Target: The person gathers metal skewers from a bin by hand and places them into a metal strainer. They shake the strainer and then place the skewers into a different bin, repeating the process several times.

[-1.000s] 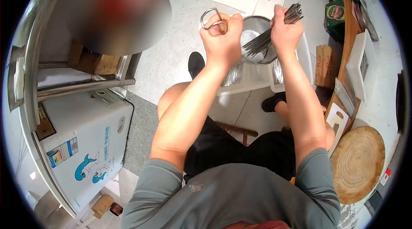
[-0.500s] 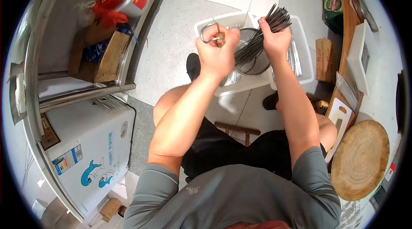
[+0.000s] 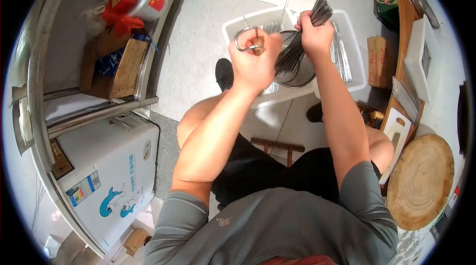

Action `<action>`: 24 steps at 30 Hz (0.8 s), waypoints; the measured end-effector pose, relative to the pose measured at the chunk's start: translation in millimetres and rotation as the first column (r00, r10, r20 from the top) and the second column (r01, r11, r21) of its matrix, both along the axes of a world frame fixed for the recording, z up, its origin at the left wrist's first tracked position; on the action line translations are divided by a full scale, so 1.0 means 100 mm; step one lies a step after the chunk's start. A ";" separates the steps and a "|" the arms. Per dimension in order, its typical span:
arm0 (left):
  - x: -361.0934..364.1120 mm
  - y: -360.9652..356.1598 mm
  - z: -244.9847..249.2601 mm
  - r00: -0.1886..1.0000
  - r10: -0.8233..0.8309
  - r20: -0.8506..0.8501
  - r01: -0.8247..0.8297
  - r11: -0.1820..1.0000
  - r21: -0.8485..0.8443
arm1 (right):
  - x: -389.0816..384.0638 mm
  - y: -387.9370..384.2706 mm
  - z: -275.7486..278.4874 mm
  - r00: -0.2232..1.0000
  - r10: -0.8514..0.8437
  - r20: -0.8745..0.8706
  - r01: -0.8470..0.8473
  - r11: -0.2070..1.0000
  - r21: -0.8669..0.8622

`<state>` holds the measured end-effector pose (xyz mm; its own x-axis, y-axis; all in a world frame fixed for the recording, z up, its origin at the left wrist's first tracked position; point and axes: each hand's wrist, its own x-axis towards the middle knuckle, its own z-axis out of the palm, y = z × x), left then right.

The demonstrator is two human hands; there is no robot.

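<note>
Head view: the work looks midway. One bundle of metal skewers (image 3: 296, 52) is gathered and upright at 12 o'clock, tips down in the wire strainer (image 3: 297, 75). Plenty of loose skewers (image 3: 341, 51) lie in the two white tubs (image 3: 237, 26) on the floor below, so I judge much is left to collect. Right hand (image 3: 313, 36) is a full fist round the bundle near its upper end, with the ends sticking out above the knuckles. Left hand (image 3: 253, 64), at 11 o'clock, is also a tight fist on a wooden handle (image 3: 257, 44) with a wire loop on top. It is probably the strainer's handle, but the join is hidden behind the hand. Round chopping board (image 3: 421, 180) is at 4 o'clock and the chest freezer (image 3: 106, 170) at 8, both well apart from the hands.
</note>
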<state>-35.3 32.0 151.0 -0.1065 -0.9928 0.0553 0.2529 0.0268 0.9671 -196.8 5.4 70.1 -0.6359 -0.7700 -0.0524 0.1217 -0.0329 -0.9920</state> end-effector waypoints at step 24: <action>-0.09 -0.01 -0.12 0.992 0.015 0.128 -0.003 0.995 -0.096 | 0.11 -0.10 -0.06 0.937 -0.051 -0.346 0.123 0.974 0.188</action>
